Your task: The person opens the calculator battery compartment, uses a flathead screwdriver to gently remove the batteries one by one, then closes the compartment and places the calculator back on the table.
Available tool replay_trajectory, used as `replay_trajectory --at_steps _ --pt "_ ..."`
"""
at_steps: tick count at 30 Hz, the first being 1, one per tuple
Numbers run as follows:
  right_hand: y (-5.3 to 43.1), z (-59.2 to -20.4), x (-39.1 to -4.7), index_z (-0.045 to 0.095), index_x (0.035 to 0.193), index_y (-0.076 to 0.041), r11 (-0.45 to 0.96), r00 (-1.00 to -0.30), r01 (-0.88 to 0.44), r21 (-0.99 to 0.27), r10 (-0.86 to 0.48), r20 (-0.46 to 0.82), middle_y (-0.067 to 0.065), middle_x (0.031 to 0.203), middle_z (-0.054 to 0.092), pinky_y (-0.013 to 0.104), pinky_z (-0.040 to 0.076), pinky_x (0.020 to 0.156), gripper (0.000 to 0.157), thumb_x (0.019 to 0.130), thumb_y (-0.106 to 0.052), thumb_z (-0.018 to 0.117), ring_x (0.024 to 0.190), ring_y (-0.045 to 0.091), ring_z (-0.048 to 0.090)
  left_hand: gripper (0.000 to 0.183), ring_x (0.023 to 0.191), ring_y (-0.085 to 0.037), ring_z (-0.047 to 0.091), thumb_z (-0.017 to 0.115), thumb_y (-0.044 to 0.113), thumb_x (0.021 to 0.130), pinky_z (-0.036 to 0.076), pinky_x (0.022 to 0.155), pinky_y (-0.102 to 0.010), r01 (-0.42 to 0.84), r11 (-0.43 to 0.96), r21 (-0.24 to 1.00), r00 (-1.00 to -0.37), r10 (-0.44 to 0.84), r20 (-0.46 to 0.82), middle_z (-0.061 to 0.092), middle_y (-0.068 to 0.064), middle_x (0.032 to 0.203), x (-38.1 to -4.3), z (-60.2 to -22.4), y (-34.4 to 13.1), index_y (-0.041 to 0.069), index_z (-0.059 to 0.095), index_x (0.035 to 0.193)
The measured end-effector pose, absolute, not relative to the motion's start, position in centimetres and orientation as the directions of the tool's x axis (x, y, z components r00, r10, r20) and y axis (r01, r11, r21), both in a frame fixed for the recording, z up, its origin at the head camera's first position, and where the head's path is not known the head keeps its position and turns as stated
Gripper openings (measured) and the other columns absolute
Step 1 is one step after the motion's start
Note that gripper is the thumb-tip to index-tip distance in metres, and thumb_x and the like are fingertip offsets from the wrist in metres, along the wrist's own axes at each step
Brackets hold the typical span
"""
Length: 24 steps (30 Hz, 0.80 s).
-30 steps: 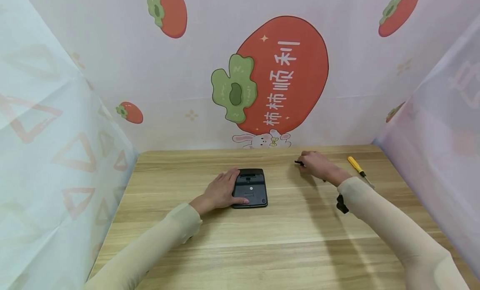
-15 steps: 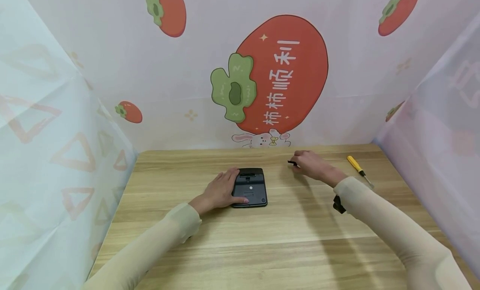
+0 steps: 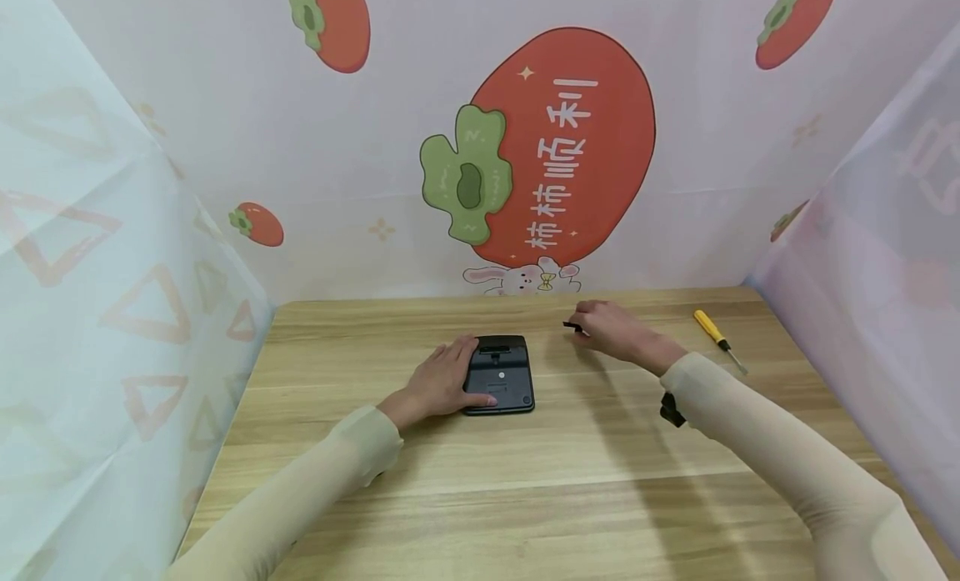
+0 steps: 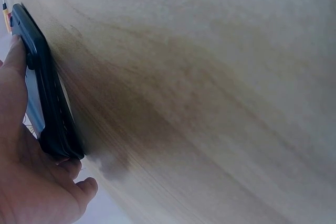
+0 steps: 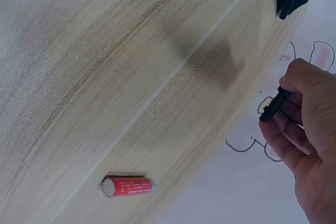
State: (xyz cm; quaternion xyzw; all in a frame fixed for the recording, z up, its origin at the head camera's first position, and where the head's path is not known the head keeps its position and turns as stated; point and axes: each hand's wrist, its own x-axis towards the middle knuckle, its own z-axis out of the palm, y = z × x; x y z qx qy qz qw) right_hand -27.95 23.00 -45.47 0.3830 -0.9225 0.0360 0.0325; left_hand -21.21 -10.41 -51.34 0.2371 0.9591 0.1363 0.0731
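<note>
A black calculator (image 3: pixel 516 388) lies on its face on the table, with the battery compartment (image 3: pixel 495 349) in its back uncovered. My left hand (image 3: pixel 441 379) holds it from the left side, the thumb over the near end and the fingers at the far end. To its right, above the table, my right hand (image 3: pixel 611 329) pinches a small black battery cover (image 5: pixel 274 105) between thumb and fingertips. A red battery (image 5: pixel 128 186) lies on the wood in the right wrist view; in the head view the right hand and arm hide it.
A screwdriver (image 3: pixel 712 334) with a yellow handle lies at the back right of the wooden table (image 3: pixel 525 498). Printed cloth walls (image 3: pixel 360 231) rise behind the table and along both sides.
My right hand has moved left toward the calculator, carrying the battery cover. The left hand and the calculator stay in place.
</note>
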Motion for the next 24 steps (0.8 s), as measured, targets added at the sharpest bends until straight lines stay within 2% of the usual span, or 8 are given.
replay_trajectory --at_steps 10,24 --pt "22.0 -45.7 -27.4 0.079 0.100 0.001 0.666 -0.660 -0.746 -0.008 -0.738 0.142 0.009 0.088 0.069 0.039 0.060 0.069 0.012 0.092 -0.007 0.082 0.076 0.020 0.065 0.115 0.159 -0.029 0.030 0.072 0.073 0.088 0.022 0.131 -0.052 0.428 0.852 0.301 -0.876 0.473 -0.093 0.027 -0.016 0.173 -21.4 -51.7 -10.4 0.002 0.026 0.166" --pt "20.4 -45.6 -26.9 0.079 0.100 0.000 0.605 -0.592 -0.796 0.015 -0.784 0.187 0.009 0.089 0.070 0.037 0.061 0.069 0.012 0.090 -0.007 0.082 0.078 0.020 0.066 0.113 0.158 -0.028 0.032 0.072 0.073 0.088 0.024 0.131 -0.051 0.430 0.855 0.290 -0.879 0.470 -0.080 0.030 -0.015 0.172 -21.1 -51.1 -10.3 0.002 0.029 0.165"
